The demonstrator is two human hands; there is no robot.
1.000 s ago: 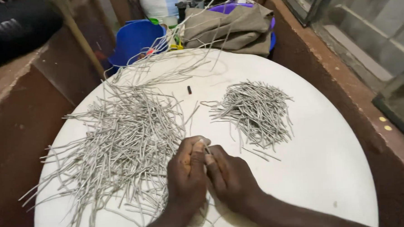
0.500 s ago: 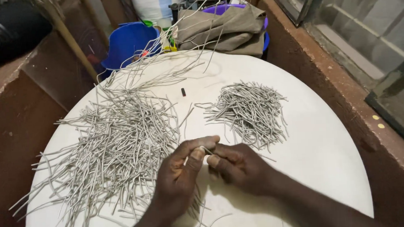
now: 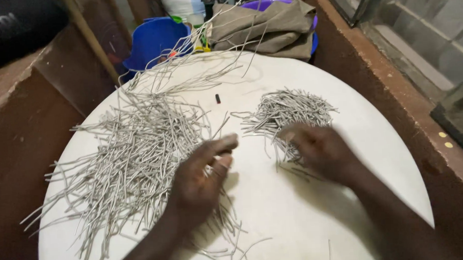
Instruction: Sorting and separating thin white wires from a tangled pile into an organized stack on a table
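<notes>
Grey wire pieces point(image 3: 133, 155) under left fingers point(image 3: 219, 148) (right blurred)

Round white worktop point(image 3: 276, 211), left hand point(image 3: 200, 181) over large pile of long grey sticks point(image 3: 133, 155), fingers point(image 3: 227, 143) spread; right hand point(image 3: 321, 149) (blurred) touching smaller pile of short sticks point(image 3: 288, 109); blue bucket point(image 3: 154, 40) beyond

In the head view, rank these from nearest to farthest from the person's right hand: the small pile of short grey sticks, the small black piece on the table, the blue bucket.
From the right hand:
1. Small pile of short grey sticks, under and just beyond the fingers.
2. Small black piece, on the table, up and left.
3. Blue bucket, past the table's far-left edge.
</notes>
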